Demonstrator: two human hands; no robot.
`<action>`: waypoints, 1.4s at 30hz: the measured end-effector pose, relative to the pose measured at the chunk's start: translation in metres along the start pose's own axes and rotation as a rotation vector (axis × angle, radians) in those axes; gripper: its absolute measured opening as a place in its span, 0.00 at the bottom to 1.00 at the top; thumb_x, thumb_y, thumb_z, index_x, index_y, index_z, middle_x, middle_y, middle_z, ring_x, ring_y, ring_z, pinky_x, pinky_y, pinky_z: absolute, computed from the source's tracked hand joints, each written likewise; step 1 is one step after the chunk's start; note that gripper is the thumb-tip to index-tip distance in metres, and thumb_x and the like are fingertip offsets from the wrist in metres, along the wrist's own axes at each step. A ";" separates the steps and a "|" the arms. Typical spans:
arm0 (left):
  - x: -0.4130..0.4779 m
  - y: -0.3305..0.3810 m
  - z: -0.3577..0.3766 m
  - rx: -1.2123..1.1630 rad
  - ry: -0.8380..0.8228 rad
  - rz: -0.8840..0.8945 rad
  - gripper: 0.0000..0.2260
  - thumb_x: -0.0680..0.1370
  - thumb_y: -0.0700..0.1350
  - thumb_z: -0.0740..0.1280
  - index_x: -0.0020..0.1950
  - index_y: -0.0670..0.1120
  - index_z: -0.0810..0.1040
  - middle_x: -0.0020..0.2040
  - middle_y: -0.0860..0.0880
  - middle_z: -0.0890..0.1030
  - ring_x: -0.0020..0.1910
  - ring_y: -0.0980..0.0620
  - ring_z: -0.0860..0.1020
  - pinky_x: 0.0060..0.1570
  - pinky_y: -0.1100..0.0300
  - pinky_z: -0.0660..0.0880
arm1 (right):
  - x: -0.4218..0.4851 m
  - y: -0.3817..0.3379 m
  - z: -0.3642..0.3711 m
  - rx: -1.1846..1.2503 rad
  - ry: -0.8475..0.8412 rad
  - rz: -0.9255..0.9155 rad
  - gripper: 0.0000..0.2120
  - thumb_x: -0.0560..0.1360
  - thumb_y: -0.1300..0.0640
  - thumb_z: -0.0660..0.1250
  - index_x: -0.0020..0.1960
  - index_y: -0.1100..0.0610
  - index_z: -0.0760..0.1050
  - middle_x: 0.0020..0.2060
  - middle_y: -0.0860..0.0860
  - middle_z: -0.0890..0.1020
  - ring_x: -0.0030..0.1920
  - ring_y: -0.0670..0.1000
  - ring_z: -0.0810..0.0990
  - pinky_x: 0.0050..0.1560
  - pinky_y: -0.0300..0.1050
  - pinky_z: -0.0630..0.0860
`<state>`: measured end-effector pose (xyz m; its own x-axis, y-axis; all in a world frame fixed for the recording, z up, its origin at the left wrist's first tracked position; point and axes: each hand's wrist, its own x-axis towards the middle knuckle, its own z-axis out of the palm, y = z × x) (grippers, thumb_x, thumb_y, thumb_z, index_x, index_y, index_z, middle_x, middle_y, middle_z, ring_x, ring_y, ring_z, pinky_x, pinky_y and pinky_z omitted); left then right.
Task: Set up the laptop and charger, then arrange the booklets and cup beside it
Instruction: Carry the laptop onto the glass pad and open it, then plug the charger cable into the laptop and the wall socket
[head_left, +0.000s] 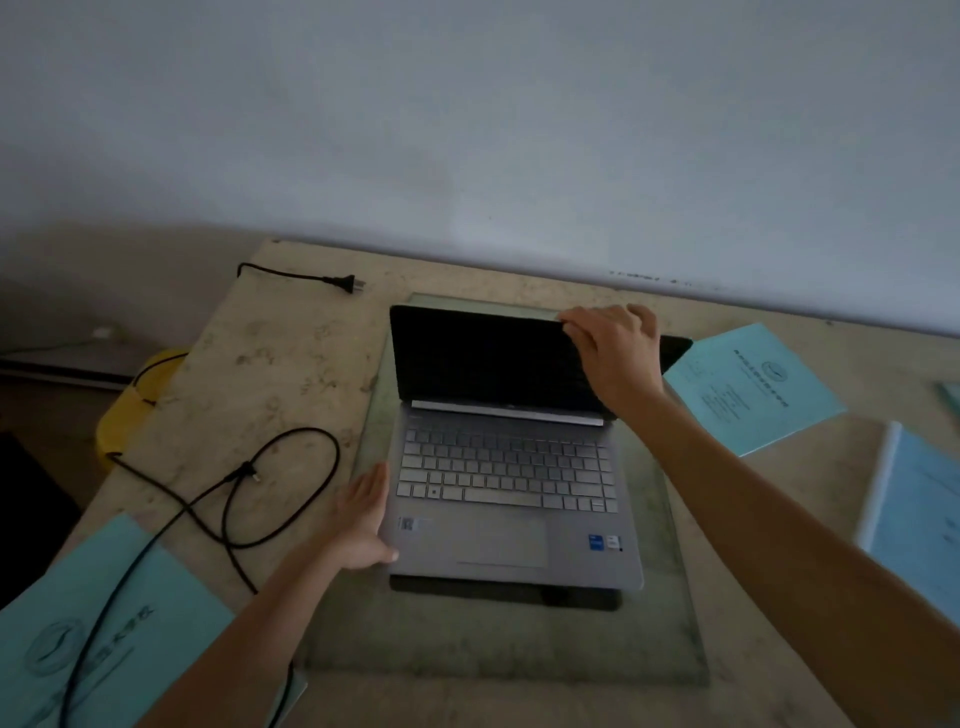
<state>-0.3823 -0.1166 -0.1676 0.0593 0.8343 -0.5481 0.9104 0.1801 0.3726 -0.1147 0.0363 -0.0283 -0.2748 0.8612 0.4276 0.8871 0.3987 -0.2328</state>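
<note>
A silver laptop (498, 499) stands open on a glass slab (670, 613), its screen dark. My right hand (613, 348) grips the top right edge of the lid. My left hand (363, 519) lies flat with straight fingers against the laptop's left edge. The black charger cable (228, 499) loops over the table to the left, its small connector tip (253, 474) lying free. Its wall plug (347, 283) rests at the back left. Light blue booklets lie at the front left (104, 623), the back right (753, 387) and the far right (919, 519). No cup is in view.
The stone table (270, 364) ends at a pale wall behind. A yellow object (130, 410) sits beyond the table's left edge, with the cable running over it. A flat grey item (67, 364) lies further left on the floor side.
</note>
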 end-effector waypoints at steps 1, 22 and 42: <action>0.000 0.000 0.000 0.003 0.000 0.001 0.50 0.73 0.49 0.70 0.74 0.42 0.31 0.77 0.46 0.34 0.77 0.46 0.38 0.75 0.53 0.44 | 0.006 0.000 0.005 0.000 0.005 0.026 0.10 0.79 0.54 0.59 0.55 0.50 0.79 0.47 0.48 0.84 0.54 0.53 0.78 0.66 0.55 0.59; 0.005 -0.005 0.002 0.001 0.030 0.018 0.53 0.70 0.50 0.72 0.74 0.44 0.31 0.78 0.48 0.37 0.77 0.47 0.41 0.75 0.52 0.47 | 0.060 0.022 0.037 0.030 -0.046 0.080 0.13 0.80 0.52 0.55 0.57 0.48 0.77 0.51 0.49 0.84 0.54 0.55 0.75 0.58 0.51 0.60; -0.063 -0.023 0.017 -0.433 0.374 -0.004 0.27 0.76 0.53 0.64 0.74 0.49 0.61 0.73 0.50 0.66 0.69 0.53 0.68 0.65 0.59 0.67 | -0.025 -0.148 0.036 0.355 -0.570 -0.097 0.12 0.77 0.51 0.61 0.60 0.43 0.71 0.42 0.40 0.78 0.41 0.42 0.79 0.40 0.44 0.79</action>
<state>-0.4001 -0.1819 -0.1547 -0.1643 0.9468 -0.2768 0.6550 0.3145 0.6870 -0.2525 -0.0334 -0.0358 -0.5858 0.8093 -0.0438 0.6996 0.4777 -0.5314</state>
